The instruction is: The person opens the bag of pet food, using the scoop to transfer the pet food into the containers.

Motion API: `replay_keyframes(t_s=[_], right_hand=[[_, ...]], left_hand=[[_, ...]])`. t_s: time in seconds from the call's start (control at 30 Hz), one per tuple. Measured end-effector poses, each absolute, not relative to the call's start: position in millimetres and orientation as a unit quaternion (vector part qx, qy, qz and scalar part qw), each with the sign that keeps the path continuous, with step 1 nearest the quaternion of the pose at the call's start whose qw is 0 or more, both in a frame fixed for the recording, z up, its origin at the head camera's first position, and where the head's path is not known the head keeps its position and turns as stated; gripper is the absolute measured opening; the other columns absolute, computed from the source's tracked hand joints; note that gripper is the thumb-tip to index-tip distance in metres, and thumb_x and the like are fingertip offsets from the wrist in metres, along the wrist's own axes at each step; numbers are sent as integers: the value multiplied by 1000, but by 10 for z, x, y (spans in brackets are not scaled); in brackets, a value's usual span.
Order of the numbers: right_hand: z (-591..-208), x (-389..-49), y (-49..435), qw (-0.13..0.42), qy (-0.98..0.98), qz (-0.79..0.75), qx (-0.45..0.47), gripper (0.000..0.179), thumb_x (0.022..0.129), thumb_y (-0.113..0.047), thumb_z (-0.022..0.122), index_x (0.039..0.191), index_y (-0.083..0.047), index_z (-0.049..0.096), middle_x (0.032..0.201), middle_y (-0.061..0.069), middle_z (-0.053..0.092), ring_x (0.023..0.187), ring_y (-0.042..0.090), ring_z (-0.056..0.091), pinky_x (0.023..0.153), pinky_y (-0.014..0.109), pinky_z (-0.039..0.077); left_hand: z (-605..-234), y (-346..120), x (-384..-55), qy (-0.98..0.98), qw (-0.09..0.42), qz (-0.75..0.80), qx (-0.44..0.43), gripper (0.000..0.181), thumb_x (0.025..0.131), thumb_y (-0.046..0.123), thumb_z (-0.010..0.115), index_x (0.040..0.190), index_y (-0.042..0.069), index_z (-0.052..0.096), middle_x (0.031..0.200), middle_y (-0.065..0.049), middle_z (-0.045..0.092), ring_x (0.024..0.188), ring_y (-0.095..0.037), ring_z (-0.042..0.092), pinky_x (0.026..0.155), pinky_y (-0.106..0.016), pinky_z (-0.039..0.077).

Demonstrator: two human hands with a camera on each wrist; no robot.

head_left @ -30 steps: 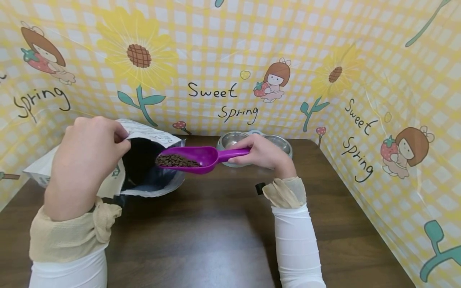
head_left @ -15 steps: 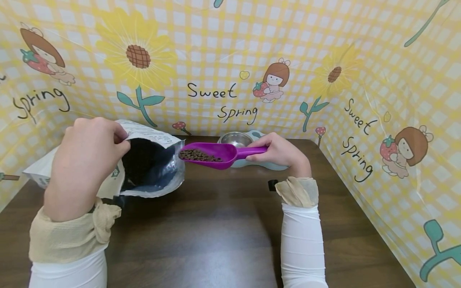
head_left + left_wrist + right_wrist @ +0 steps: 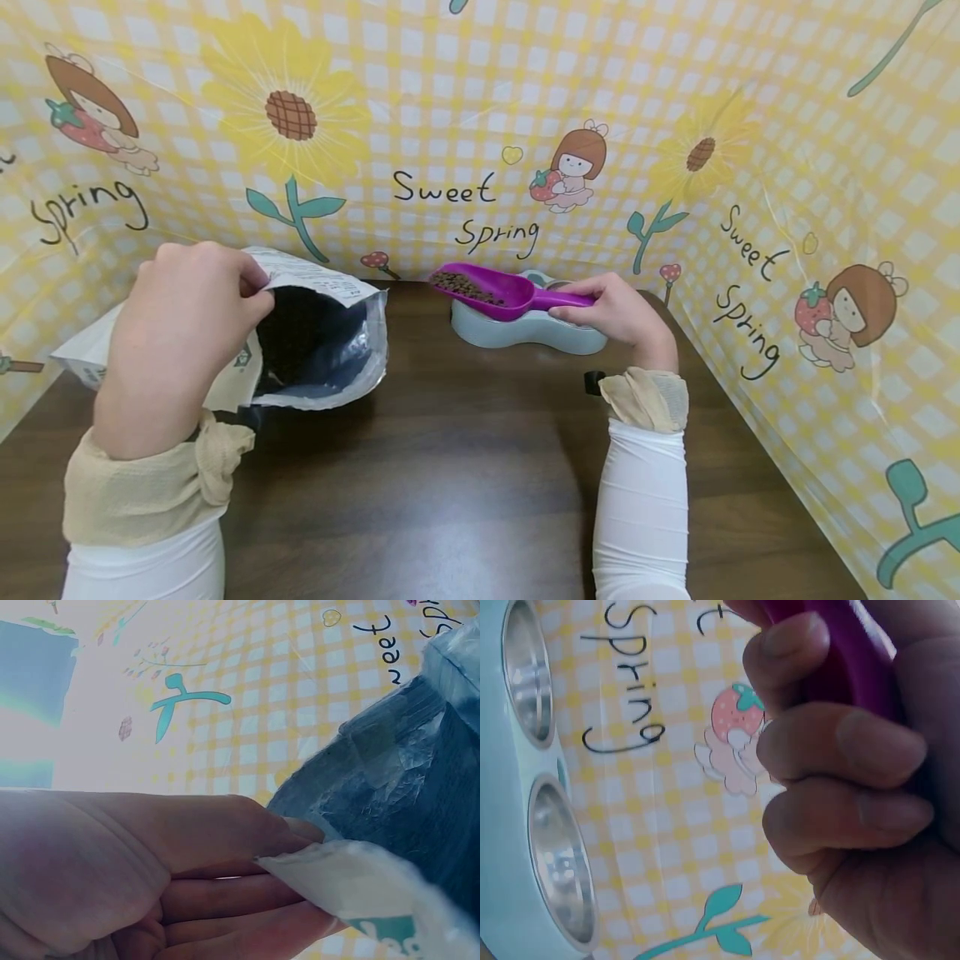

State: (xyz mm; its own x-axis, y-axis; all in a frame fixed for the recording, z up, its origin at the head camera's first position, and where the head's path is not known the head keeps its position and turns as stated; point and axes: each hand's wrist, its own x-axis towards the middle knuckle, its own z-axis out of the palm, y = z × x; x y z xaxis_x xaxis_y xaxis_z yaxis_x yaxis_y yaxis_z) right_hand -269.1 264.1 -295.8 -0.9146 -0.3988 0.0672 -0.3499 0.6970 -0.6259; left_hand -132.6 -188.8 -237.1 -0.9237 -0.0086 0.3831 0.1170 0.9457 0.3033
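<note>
My right hand [image 3: 622, 317] grips the handle of a purple scoop [image 3: 517, 293], fingers curled round it in the right wrist view. Brown kibble [image 3: 467, 287] lies in the scoop's left end. In the head view the scoop overlaps a pale blue double pet bowl [image 3: 517, 331], covering most of its two metal bowls [image 3: 560, 862]. With thumb and fingers, my left hand [image 3: 176, 342] pinches the upper edge of a white foil-lined bag [image 3: 322, 275] lying at the left, its mouth facing right. Dark contents [image 3: 296, 333] show inside the bag.
A brown wooden table [image 3: 420, 483] carries the bag and the bowls. Yellow checked cloth [image 3: 450, 100] with printed flowers and figures rises behind and along both sides, close behind the bowls. A small black piece [image 3: 594, 382] sits at the right wrist.
The right hand has carried the loaded scoop rightward from the bag's mouth to over the double bowl, raising its tip slightly. My left hand and the bag have stayed in place.
</note>
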Motion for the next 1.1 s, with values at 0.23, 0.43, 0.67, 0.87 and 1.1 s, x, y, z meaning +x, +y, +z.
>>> replay_keyframes(t_s=[0.23, 0.43, 0.67, 0.87, 1.1], right_hand=[[-3021, -2735, 2793, 0, 935, -307, -180, 32, 100, -35, 81, 123, -13, 83, 87, 7, 75, 72, 14, 61, 66, 26, 50], [-3092, -2769, 2888, -4, 947, -285, -149, 32, 101, -37, 78, 120, -12, 84, 84, 4, 75, 71, 14, 56, 67, 27, 47], [-3118, -2790, 2935, 4, 954, -271, -129, 37, 101, -42, 78, 119, -10, 83, 84, 9, 73, 69, 14, 53, 66, 29, 45], [-3154, -2816, 2947, 6, 955, -268, -125, 36, 101, -41, 78, 117, -9, 83, 82, 8, 72, 71, 15, 52, 67, 29, 44], [-3208, -2845, 2949, 15, 953, -274, -125, 34, 101, -38, 79, 117, -8, 83, 79, 3, 69, 73, 16, 52, 68, 28, 43]], left_hand=[[-2373, -1889, -1324, -967, 191, -169, -22, 18, 96, 11, 71, 101, -1, 83, 90, -25, 80, 84, -60, 67, 75, -72, 53], [-2372, -1890, -1319, -967, 187, -174, -16, 19, 97, 12, 70, 102, -2, 83, 92, -26, 80, 85, -61, 67, 75, -72, 53], [-2363, -1892, -1315, -967, 185, -174, -13, 19, 98, 12, 69, 102, -1, 83, 92, -26, 79, 87, -62, 66, 76, -72, 53], [-2359, -1895, -1312, -967, 181, -177, -15, 18, 98, 10, 69, 102, -1, 83, 93, -27, 79, 86, -60, 67, 77, -72, 53], [-2368, -1902, -1306, -967, 181, -176, -18, 18, 97, 9, 69, 103, -1, 83, 95, -28, 80, 87, -60, 67, 77, -72, 53]])
